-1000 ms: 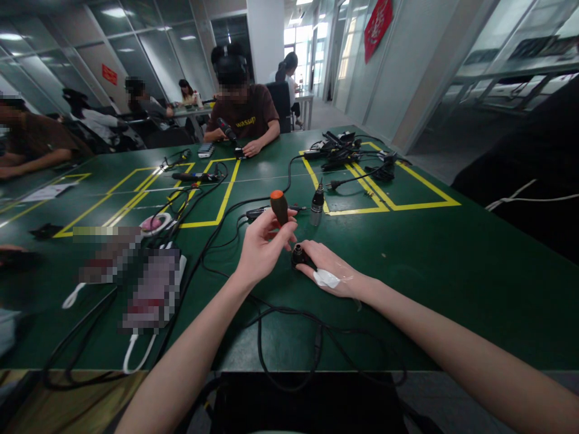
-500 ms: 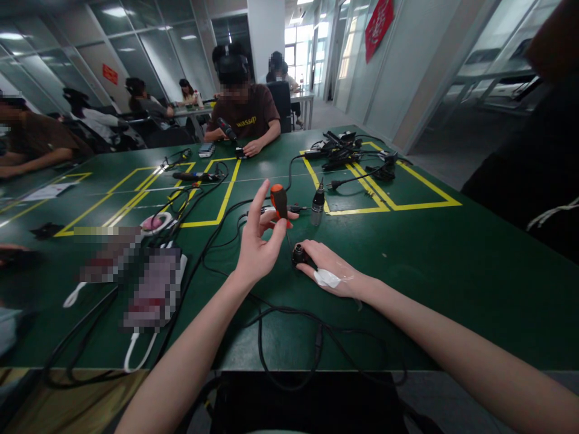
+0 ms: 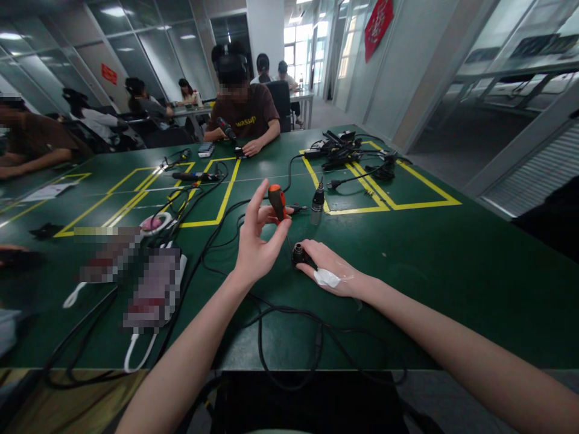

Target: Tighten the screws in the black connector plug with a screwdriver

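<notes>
My left hand (image 3: 256,241) is raised above the green table (image 3: 452,259) and pinches an orange-and-black screwdriver (image 3: 277,204) by its handle between thumb and fingertips, the index finger stretched up. The thin shaft points down toward a small black round connector (image 3: 299,254). My right hand (image 3: 330,270), with a white plaster on its back, rests on the table and grips that connector. A black cable (image 3: 271,313) runs from the connector toward the table's near edge.
A silver-and-black plug (image 3: 317,204) stands just beyond my hands. Tangled black cables (image 3: 194,211) and a pink-white disc (image 3: 154,223) lie to the left, more cables and adapters (image 3: 344,154) far right. Yellow tape lines (image 3: 389,199) mark the table. A person (image 3: 244,114) works opposite.
My left hand has opened its fingers around the screwdriver handle, shifting from a full wrap to a fingertip pinch, and the handle has tilted slightly left. My right hand has stayed on the connector.
</notes>
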Action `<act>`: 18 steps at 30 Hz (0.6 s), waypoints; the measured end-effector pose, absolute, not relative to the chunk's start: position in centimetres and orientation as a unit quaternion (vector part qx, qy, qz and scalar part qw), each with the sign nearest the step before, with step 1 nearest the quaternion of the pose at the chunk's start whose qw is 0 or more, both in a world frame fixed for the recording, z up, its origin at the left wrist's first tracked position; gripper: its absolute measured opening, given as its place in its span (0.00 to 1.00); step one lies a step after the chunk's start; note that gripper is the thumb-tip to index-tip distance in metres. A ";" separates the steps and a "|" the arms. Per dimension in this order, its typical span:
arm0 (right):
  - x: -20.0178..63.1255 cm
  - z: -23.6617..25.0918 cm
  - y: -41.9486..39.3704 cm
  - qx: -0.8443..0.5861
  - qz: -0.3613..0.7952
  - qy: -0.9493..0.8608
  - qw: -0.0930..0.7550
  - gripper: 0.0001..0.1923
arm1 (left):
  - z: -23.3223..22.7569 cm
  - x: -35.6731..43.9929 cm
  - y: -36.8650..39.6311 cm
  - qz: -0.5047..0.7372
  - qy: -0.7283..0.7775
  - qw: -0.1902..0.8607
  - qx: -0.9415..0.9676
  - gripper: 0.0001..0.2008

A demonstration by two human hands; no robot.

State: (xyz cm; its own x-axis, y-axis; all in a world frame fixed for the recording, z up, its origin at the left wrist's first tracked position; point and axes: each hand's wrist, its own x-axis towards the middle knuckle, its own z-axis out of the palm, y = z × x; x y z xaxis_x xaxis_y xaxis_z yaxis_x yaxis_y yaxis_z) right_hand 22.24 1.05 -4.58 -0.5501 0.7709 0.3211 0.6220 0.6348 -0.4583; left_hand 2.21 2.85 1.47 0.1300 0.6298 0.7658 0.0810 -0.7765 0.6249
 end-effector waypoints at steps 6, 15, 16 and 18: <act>22.2 -4.5 1.0 -0.405 0.147 -0.867 0.251 0.13 | 1.3 2.2 2.9 0.611 0.232 0.228 0.722 0.32; 22.3 -4.8 1.0 -0.403 0.143 -0.868 0.253 0.15 | 1.4 2.2 3.1 0.628 0.242 0.200 0.712 0.35; 22.3 -4.8 1.0 -0.402 0.143 -0.868 0.252 0.15 | 1.4 2.2 3.0 0.623 0.235 0.209 0.716 0.35; 22.3 -4.7 1.0 -0.403 0.144 -0.868 0.252 0.15 | 1.4 2.3 2.9 0.617 0.229 0.221 0.720 0.32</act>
State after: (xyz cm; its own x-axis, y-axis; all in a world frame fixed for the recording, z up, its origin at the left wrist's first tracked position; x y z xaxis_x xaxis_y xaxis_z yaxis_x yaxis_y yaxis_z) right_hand 22.28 1.02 -4.66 -0.5478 0.7723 0.3216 0.6268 0.6335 -0.4536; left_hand 2.25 2.92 1.44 0.1347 0.6025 0.7867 0.0578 -0.7973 0.6008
